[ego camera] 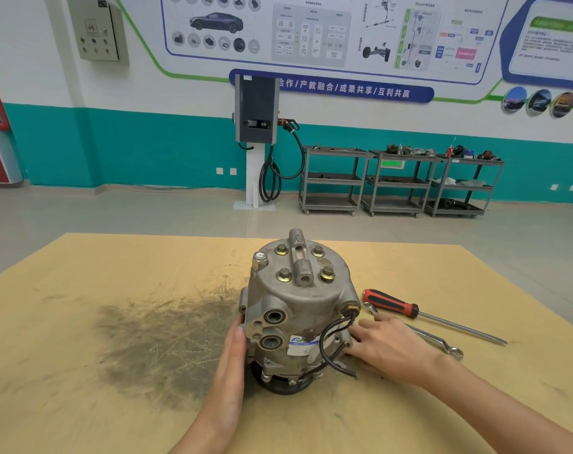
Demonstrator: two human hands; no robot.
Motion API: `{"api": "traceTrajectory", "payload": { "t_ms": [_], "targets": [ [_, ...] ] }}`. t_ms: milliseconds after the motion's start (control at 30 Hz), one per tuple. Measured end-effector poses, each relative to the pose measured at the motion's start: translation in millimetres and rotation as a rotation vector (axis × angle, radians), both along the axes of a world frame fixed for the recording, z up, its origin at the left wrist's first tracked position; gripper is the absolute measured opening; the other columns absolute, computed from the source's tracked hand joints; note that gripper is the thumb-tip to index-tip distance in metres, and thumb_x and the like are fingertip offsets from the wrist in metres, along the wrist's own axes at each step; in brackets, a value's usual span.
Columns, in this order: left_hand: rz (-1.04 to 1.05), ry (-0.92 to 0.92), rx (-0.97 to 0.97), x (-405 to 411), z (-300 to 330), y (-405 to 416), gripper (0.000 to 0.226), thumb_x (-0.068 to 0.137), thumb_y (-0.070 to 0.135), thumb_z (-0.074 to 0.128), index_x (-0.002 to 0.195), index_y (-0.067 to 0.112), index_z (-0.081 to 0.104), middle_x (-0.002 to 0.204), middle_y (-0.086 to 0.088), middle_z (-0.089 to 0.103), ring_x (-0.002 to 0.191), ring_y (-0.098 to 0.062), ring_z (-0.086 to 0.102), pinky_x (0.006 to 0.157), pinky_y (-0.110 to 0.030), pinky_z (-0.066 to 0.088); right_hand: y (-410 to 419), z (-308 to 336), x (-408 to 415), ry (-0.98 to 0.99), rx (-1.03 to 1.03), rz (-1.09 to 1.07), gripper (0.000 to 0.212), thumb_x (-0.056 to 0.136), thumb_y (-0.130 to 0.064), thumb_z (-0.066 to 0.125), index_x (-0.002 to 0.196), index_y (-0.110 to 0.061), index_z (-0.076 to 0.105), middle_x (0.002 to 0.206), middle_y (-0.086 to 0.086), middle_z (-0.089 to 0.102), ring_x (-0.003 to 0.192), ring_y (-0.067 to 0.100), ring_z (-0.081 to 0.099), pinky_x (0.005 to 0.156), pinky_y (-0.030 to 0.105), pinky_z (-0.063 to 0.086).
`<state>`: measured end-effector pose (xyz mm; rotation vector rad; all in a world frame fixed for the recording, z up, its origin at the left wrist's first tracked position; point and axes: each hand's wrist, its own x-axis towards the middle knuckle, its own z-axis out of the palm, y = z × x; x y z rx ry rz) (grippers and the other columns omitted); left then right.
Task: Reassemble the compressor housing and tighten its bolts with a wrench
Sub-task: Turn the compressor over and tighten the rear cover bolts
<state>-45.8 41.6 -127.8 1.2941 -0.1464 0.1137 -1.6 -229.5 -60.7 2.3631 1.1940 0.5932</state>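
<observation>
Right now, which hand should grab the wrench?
Probably the right hand. It rests against the compressor's right side, and the wrench lies on the table just beyond it, next to the screwdriver. The left hand presses the compressor's far side, so it can steady it.

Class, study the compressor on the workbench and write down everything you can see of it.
The compressor is a dull grey, worn cast-metal body standing on end on the tan table, its dark pulley end underneath. Four brass-coloured bolts sit in its round top cap around a raised mounting lug. Two round ports face the camera, beside a blue-and-white label. Black wires loop down its right side. The left hand rests flat against its left side; the right hand touches its lower right, by the wires.
</observation>
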Motion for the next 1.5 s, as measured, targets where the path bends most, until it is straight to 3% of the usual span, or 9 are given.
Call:
{"api": "traceTrajectory", "payload": {
  "t_ms": [133, 367, 467, 600, 667, 767, 867, 967, 1500],
  "targets": [
    [0.005, -0.009, 0.014, 0, 0, -1, 0.093, 0.074, 0.091, 0.047, 0.151, 0.040, 0.039, 0.155, 0.020, 0.043, 0.148, -0.003, 0.031, 0.126, -0.045, 0.016, -10, -9, -5, -0.040, 0.169, -0.005, 0.036, 0.067, -0.028, 0.084, 0.086, -0.024, 0.054, 0.071, -0.006, 0.056, 0.058, 0.015, 0.056, 0.047, 0.025, 0.043],
    [0.011, 0.001, 0.007, -1, 1, -1, 0.090, 0.072, 0.092, 0.050, 0.148, 0.044, 0.042, 0.152, 0.023, 0.045, 0.146, 0.000, 0.033, 0.126, -0.044, 0.017, -5, -20, -15, -0.022, 0.234, -0.009, 0.025, 0.071, -0.033, 0.081, 0.087, -0.024, 0.063, 0.071, -0.005, 0.058, 0.056, 0.014, 0.056, 0.044, 0.025, 0.043],
    [0.005, -0.001, 0.021, -3, 4, -2, 0.087, 0.074, 0.091, 0.048, 0.147, 0.046, 0.043, 0.152, 0.023, 0.046, 0.146, -0.001, 0.034, 0.126, -0.045, 0.018, 0, -23, -21, -0.035, 0.416, -0.019, 0.019, 0.079, -0.025, 0.063, 0.092, -0.022, 0.049, 0.071, -0.006, 0.059, 0.054, 0.013, 0.056, 0.042, 0.022, 0.041],
    [0.002, -0.010, 0.024, -4, 6, -2, 0.092, 0.073, 0.091, 0.048, 0.150, 0.041, 0.040, 0.153, 0.020, 0.046, 0.146, -0.003, 0.034, 0.126, -0.046, 0.019, 7, -16, -25, 0.054, 1.006, -0.255, 0.019, 0.089, -0.004, 0.062, 0.095, -0.021, 0.063, 0.062, -0.013, 0.059, 0.051, 0.008, 0.056, 0.047, 0.020, 0.038],
    [0.007, -0.018, 0.020, -5, 7, -3, 0.094, 0.072, 0.091, 0.049, 0.150, 0.040, 0.040, 0.153, 0.021, 0.045, 0.147, -0.001, 0.032, 0.126, -0.045, 0.017, 10, -5, -22, 0.268, 1.408, -0.266, 0.020, 0.097, -0.005, 0.051, 0.094, -0.022, 0.060, 0.065, -0.006, 0.064, 0.056, 0.011, 0.057, 0.051, 0.026, 0.043],
    [0.009, -0.025, 0.023, -5, 7, -3, 0.090, 0.074, 0.090, 0.048, 0.150, 0.041, 0.040, 0.153, 0.022, 0.044, 0.147, 0.000, 0.031, 0.126, -0.045, 0.016, 13, 35, -24, 0.466, 1.977, -0.021, 0.025, 0.104, -0.010, 0.038, 0.091, -0.017, 0.058, 0.069, 0.002, 0.067, 0.058, 0.012, 0.056, 0.049, 0.023, 0.045],
    [0.011, -0.021, 0.015, -6, 8, -4, 0.091, 0.074, 0.089, 0.049, 0.150, 0.039, 0.041, 0.153, 0.019, 0.046, 0.147, -0.002, 0.033, 0.126, -0.045, 0.017, 16, 73, -32, 0.830, 2.239, 0.299, 0.027, 0.103, -0.020, 0.037, 0.090, -0.017, 0.061, 0.070, 0.002, 0.063, 0.061, 0.014, 0.054, 0.049, 0.021, 0.043],
    [0.023, -0.014, 0.006, -6, 9, -4, 0.089, 0.074, 0.085, 0.048, 0.149, 0.039, 0.041, 0.152, 0.021, 0.046, 0.146, 0.000, 0.033, 0.126, -0.044, 0.017, 27, 93, -38, 1.050, 2.175, 0.396, 0.025, 0.098, -0.026, 0.041, 0.087, -0.017, 0.062, 0.066, 0.003, 0.058, 0.061, 0.013, 0.053, 0.049, 0.022, 0.042],
    [0.007, -0.016, 0.005, -8, 12, -4, 0.099, 0.071, 0.090, 0.048, 0.154, 0.035, 0.036, 0.156, 0.017, 0.041, 0.148, -0.004, 0.031, 0.127, -0.044, 0.017, 44, 94, -26, 1.197, 1.996, 0.263, 0.023, 0.094, -0.027, 0.046, 0.086, -0.014, 0.063, 0.063, 0.007, 0.058, 0.054, 0.016, 0.050, 0.048, 0.023, 0.043]
  ]
}}
